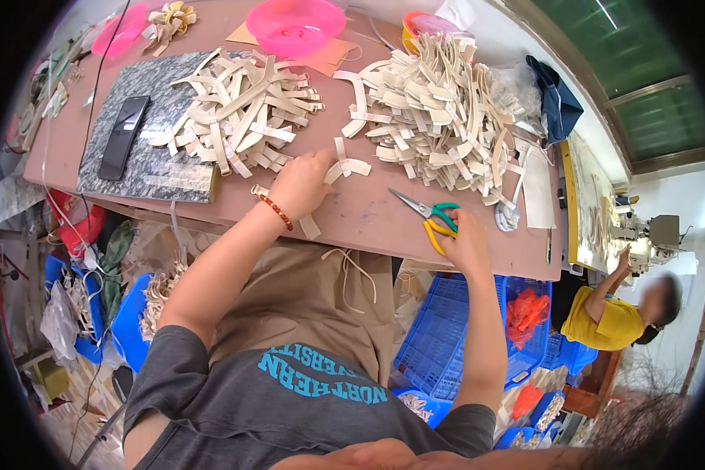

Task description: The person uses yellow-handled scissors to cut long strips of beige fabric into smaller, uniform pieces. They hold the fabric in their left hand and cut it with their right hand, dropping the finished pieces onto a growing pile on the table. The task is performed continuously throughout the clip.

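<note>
My left hand (309, 184), with a beaded bracelet at its wrist, is closed on a cream strap piece (356, 167) near the table's front edge. Parts of the strap stick out on either side of the hand; its middle is hidden under the fingers. In my right hand (468, 244) is a pair of scissors (424, 211) with one green and one yellow handle. The blades point up and left toward the strap piece, apart from it, with their tips nearly together. Beyond my left hand lies a loose heap of similar straps (247, 110); a taller heap (439, 117) lies beyond the scissors.
A black phone (124, 137) rests on a grey marbled slab (172, 168) at the left. A pink bowl (296, 27) stands at the back of the brown table (360, 223). Below the right side are blue crates (435, 333). Another person in yellow (603, 321) sits farther right.
</note>
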